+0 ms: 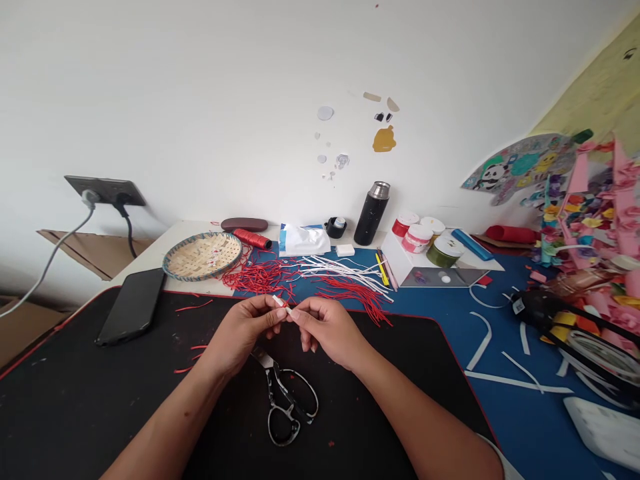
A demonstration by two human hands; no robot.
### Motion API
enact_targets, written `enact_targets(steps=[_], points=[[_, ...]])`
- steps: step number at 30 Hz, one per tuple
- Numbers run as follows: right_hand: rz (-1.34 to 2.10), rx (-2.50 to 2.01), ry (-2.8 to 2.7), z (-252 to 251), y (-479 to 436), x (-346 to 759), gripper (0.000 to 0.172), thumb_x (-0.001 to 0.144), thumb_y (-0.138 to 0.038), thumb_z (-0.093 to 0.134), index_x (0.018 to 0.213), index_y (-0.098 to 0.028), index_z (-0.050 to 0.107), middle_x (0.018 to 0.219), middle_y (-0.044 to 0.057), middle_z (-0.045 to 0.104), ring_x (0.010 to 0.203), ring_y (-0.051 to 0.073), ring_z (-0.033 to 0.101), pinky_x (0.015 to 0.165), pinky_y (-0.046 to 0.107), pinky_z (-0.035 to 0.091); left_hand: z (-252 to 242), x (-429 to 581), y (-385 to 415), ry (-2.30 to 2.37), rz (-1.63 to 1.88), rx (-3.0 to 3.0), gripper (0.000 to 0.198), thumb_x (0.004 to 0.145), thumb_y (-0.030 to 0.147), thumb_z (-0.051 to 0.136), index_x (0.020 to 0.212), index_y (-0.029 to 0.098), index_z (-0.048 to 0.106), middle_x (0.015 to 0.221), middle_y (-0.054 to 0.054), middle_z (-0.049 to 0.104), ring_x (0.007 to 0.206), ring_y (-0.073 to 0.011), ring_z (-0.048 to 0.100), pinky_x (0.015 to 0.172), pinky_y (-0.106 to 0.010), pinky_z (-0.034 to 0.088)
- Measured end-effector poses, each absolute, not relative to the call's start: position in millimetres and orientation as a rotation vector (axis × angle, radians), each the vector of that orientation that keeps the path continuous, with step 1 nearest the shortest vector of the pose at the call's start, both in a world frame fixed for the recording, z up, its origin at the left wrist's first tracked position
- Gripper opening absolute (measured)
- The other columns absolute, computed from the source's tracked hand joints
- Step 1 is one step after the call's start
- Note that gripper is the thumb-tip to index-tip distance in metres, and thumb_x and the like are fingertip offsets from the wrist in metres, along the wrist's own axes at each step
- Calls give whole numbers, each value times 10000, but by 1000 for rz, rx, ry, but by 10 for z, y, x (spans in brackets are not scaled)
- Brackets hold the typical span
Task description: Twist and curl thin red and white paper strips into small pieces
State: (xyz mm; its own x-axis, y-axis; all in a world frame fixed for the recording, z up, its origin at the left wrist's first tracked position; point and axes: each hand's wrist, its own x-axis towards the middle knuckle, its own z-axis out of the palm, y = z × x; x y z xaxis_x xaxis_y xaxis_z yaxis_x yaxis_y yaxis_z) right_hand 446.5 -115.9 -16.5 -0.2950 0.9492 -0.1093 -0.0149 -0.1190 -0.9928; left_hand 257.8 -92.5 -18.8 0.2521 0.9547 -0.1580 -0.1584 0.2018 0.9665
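"What are the hands doing?"

"The left hand and the right hand are close together above a black desk mat, and both are pinching a short white strip."

"Wide grip or narrow?"

"Narrow on both sides. The thumbs and fingertips close on the strip, which sits between the hands."

"What's right below them?"

"A pair of scissors lies shut on the mat, its blades under the hands and its handles toward the person. A phone lies face down or dark further left on the same mat."

"And past the mat?"

"Loose red strips and a bunch of white strips lie on a blue mat."

"Back by the wall?"

"There's a woven basket, a spool of red thread, a tissue packet, a black flask and some jars."
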Motion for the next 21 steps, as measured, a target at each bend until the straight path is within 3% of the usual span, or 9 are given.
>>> enact_targets(steps=[7, 13, 21], points=[[1542, -1107, -1331, -159, -1158, 4470, 315, 911, -496, 710, 881, -187, 656, 541, -59, 573, 466, 113, 556, 475, 231, 406, -223, 2539, -924, 1033, 989, 1185, 250, 746, 420, 887, 722, 206, 761, 652, 8, 654, 593, -135, 534, 568, -249, 449], [1545, -1100, -1330, -166, -1159, 4468, 321, 905, -504, 714, 869, -192, 647, 537, -63, 566, 470, 114, 565, 471, 227, 393, -149, 2577, -942, 1045, 1023, 1231, 260, 726, 437, 900, 786, 227, 757, 734, 1, 704, 621, -149, 573, 565, -257, 479], [1567, -1096, -1326, -179, -1153, 4471, 338, 908, -517, 716, 920, -183, 668, 544, -63, 569, 468, 114, 566, 470, 227, 390, -206, 2550, -920, 1029, 972, 1207, 302, 731, 483, 891, 749, 210, 762, 678, -5, 674, 605, -151, 567, 568, -257, 469]])
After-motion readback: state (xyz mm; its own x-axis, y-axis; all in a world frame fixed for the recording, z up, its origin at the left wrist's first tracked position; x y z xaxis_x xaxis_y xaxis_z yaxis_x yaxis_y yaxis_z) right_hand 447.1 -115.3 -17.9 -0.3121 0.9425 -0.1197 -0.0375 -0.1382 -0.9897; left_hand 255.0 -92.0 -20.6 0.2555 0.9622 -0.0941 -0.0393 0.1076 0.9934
